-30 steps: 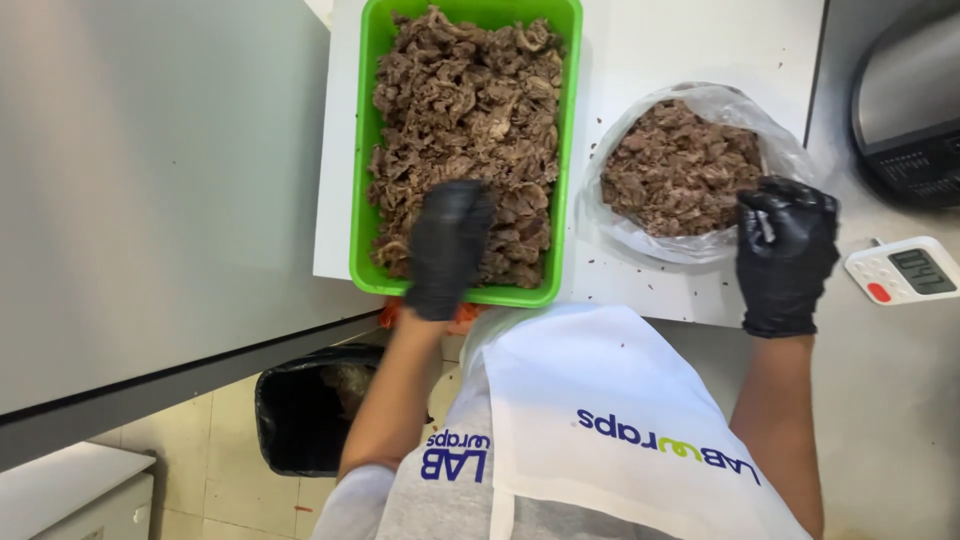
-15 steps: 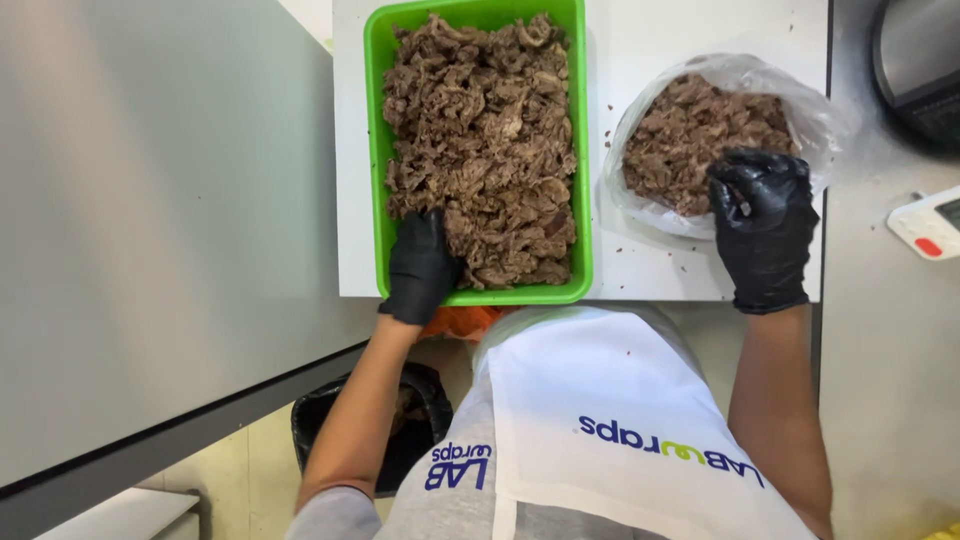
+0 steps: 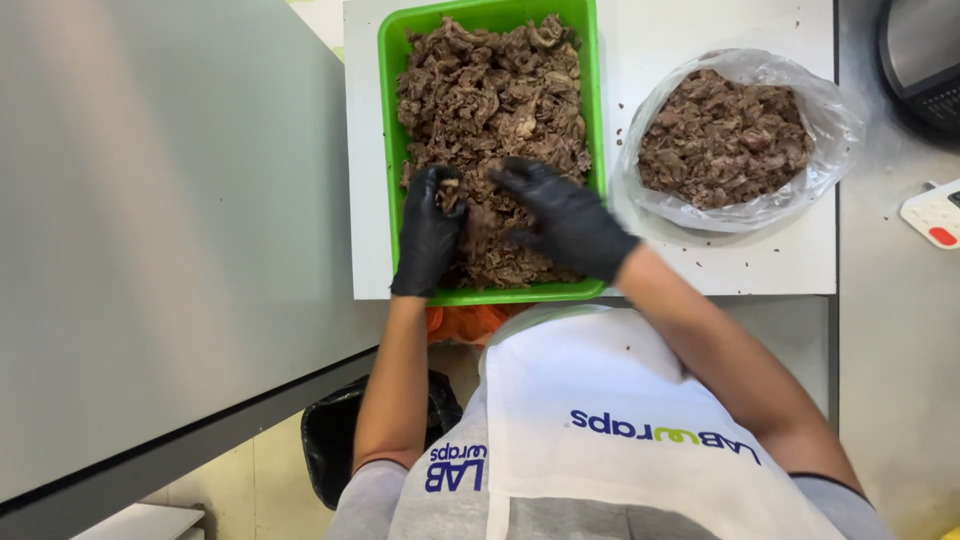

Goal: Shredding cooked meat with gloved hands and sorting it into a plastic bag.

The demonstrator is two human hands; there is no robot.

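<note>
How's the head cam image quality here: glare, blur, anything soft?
Head view: even, flat lighting, with soft shadows only. The steel counter at left shows a broad, smeared sheen. The clear bag of shredded meat has small glints on its plastic. The green tray, left hand and right hand are sharp. The black gloves lose detail. The frame edges bow slightly.

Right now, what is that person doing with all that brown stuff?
A person in black gloves has both hands in a green tray full of shredded cooked meat. The left hand pinches a small clump of it near the tray's front, and the right hand rests on the meat beside it. To the right, a clear plastic bag holds more meat, on a white board.
</note>
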